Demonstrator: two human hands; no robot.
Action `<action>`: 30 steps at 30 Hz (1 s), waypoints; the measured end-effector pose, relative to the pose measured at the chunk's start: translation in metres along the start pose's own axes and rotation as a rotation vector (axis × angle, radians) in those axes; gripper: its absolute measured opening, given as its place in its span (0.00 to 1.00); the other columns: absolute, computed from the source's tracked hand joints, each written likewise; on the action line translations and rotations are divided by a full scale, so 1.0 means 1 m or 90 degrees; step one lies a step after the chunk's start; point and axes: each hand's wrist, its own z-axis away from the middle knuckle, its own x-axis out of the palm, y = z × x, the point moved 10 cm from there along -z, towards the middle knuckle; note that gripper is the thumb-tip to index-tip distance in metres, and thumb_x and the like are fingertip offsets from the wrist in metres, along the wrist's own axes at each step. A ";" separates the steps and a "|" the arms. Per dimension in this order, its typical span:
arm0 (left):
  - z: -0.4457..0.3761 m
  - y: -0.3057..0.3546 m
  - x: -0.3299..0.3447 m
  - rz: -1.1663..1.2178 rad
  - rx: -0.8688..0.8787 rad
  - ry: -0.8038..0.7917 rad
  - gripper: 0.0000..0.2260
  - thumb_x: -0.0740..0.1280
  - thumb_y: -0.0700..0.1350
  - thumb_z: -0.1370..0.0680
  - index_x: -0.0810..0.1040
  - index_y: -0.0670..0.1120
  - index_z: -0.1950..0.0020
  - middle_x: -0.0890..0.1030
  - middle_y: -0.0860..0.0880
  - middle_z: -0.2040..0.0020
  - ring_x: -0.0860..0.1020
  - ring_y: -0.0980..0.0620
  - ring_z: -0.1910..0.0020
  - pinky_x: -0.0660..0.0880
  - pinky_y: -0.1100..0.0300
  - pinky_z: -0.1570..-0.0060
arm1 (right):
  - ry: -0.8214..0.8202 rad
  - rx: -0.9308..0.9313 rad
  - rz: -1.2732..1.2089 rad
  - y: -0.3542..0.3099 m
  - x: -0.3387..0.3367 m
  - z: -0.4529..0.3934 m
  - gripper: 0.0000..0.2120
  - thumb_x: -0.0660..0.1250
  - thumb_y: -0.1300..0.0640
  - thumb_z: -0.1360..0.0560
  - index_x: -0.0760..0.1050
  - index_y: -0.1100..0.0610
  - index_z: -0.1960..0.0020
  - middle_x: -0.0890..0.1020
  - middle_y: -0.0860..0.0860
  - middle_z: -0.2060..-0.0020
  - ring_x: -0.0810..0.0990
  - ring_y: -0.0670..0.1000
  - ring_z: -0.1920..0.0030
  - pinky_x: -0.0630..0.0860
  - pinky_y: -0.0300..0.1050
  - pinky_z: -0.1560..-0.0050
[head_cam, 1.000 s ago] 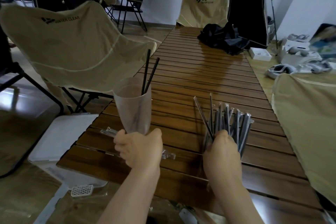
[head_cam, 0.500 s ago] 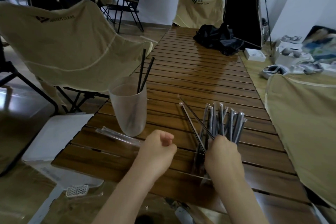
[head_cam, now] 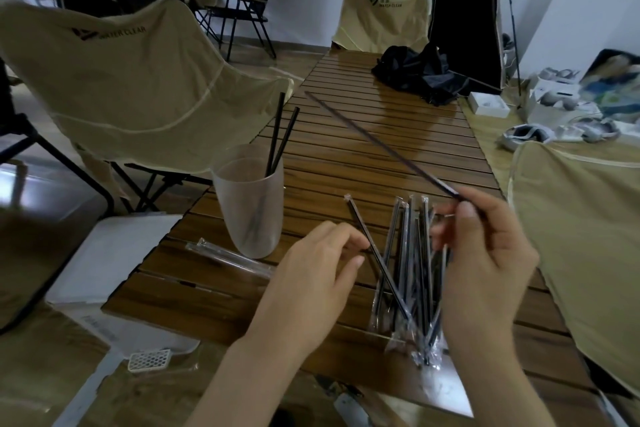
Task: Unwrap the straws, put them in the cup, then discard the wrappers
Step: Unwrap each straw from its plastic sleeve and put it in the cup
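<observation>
On the slatted wooden bench (head_cam: 381, 149), ringed by tan folding chairs (head_cam: 138, 80), a wrapped straw (head_cam: 381, 146) is pinched by the right hand (head_cam: 485, 253); the left hand (head_cam: 311, 284) is relaxed beside the straw pile (head_cam: 412, 270), near the cup (head_cam: 247, 208).

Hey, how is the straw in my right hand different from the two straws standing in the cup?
The straw in the right hand is pinched at one end and slants up over the table; the two straws in the cup stand nearly upright, leaning on its rim. The held straw seems to be wrapped still; the two in the cup are bare. All three are thin and dark.
</observation>
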 end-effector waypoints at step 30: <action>0.002 -0.009 -0.038 -0.081 0.039 0.115 0.07 0.65 0.55 0.25 0.80 0.57 0.52 0.80 0.60 0.57 0.78 0.62 0.56 0.76 0.54 0.51 | -0.441 0.123 0.206 0.053 0.056 0.026 0.15 0.57 0.55 0.19 0.77 0.51 0.62 0.73 0.47 0.73 0.71 0.45 0.71 0.68 0.38 0.68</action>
